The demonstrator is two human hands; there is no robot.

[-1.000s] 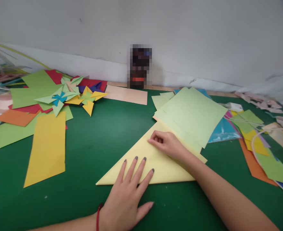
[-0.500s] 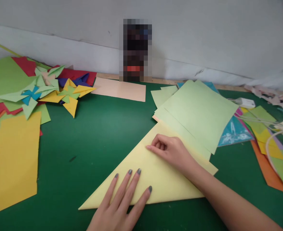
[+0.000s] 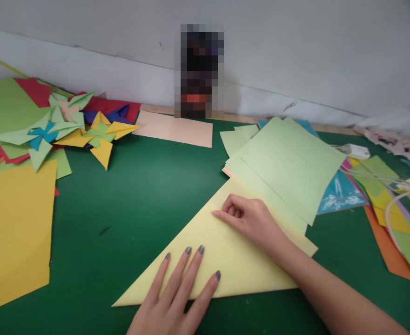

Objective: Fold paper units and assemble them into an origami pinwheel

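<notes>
A pale yellow sheet of paper [image 3: 239,265], folded into a large triangle, lies in front of me on the green table. My left hand [image 3: 175,293] rests flat on its lower left part with fingers spread. Curled into a loose fist, my right hand [image 3: 253,221] touches the sheet's upper part, thumb side toward the left; nothing shows in its fingers. The triangle's upper right edge meets a stack of light green paper sheets [image 3: 288,158]. My right forearm covers part of the triangle's right side.
Folded paper stars [image 3: 100,135] lie on coloured sheets at the back left. Nearer is a mustard yellow sheet [image 3: 19,237]. A peach paper strip [image 3: 175,130] lies below a pixelated upright object [image 3: 199,70]. White cables [image 3: 368,174] and a charger [image 3: 356,151] lie among papers at right.
Both hands keep their places on the yellow paper. The whole view has shifted very slightly; nothing was picked up or let go.
</notes>
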